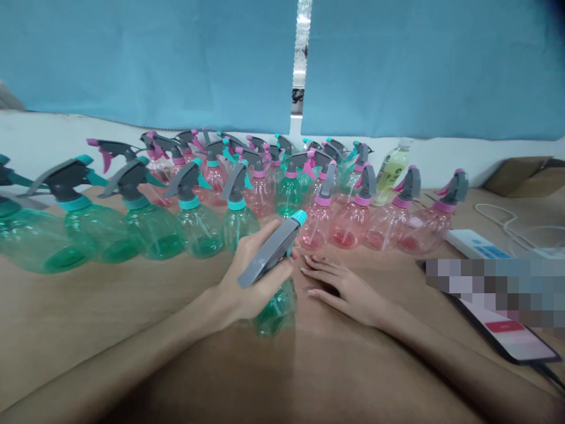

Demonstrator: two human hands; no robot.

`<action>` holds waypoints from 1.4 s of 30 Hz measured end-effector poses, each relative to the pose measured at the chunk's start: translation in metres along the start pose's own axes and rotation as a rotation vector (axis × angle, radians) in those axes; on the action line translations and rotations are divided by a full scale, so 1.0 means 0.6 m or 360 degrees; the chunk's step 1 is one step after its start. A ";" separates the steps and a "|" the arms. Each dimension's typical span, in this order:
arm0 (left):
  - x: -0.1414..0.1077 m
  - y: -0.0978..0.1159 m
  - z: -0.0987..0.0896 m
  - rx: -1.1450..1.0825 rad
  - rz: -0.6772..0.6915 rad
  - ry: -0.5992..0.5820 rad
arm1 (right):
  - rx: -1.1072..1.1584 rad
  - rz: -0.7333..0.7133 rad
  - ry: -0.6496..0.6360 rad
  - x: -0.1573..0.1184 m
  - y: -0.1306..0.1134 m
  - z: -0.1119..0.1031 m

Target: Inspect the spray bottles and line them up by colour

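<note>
My left hand (251,282) is wrapped round the neck of a green spray bottle (276,315) with a grey and turquoise trigger head. That bottle leans a little, its head pointing up and to the right. Beside it my right hand (344,288) rests on the table, fingers stretched out and holding nothing. Just beyond the hands stands a row of spray bottles: green ones (200,229) with turquoise collars on the left, pink ones (351,227) with pink collars on the right.
More green and pink spray bottles (289,194) crowd behind the front row. A drink bottle (392,168) stands at the back right. On the right lie a phone (521,335) with a cable, a white power strip (477,242), white cords (498,218) and a brown box (525,176).
</note>
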State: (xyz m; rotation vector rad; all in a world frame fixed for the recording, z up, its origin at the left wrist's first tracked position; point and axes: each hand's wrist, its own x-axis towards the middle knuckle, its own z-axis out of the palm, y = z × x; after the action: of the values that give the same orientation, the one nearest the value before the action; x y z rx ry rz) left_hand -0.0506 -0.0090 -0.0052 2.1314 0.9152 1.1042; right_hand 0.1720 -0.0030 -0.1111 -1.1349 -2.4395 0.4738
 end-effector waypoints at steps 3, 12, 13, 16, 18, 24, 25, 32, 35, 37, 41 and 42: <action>0.001 0.000 0.001 0.0017 -0.0009 0.0008 | -0.0003 0.0014 -0.0008 0.000 -0.001 0.000; -0.004 -0.004 0.011 0.0056 -0.0092 0.0113 | 0.0033 0.0007 0.0005 0.000 -0.002 -0.001; -0.004 -0.004 0.011 0.0063 -0.0092 0.0111 | 0.0023 0.0015 -0.0005 0.000 -0.002 -0.001; -0.005 -0.002 0.010 0.0078 -0.0097 0.0121 | -0.0004 0.0028 -0.0027 0.000 -0.003 -0.003; -0.005 -0.002 0.010 0.0086 -0.0100 0.0130 | 0.0000 0.0022 -0.0015 0.000 -0.003 -0.002; -0.005 0.001 0.011 0.0083 -0.0101 0.0144 | 0.0026 0.0006 0.0028 -0.001 -0.001 0.000; -0.005 0.002 0.011 0.0076 -0.0104 0.0147 | 0.0019 0.0006 0.0024 -0.001 -0.001 0.000; -0.003 -0.003 0.011 0.0046 -0.0048 0.0142 | -0.0024 0.0022 -0.0003 -0.001 -0.001 -0.001; -0.004 -0.005 0.011 0.0045 -0.0065 0.0136 | -0.0030 0.0012 -0.0019 0.000 0.000 0.000; -0.003 -0.005 0.012 0.0052 -0.0081 0.0122 | -0.0042 0.0014 -0.0039 0.000 0.000 -0.001; 0.001 0.000 0.013 0.0018 -0.0117 0.0067 | -0.0038 0.0029 -0.0047 0.001 -0.004 -0.002; 0.003 0.002 0.014 0.0013 -0.0121 0.0058 | -0.0032 0.0025 -0.0039 0.001 -0.004 -0.003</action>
State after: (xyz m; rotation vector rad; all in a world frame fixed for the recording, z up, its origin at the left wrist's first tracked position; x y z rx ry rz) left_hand -0.0427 -0.0098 -0.0079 2.0714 1.0107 1.1060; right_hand 0.1707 -0.0040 -0.1083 -1.1642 -2.4633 0.4717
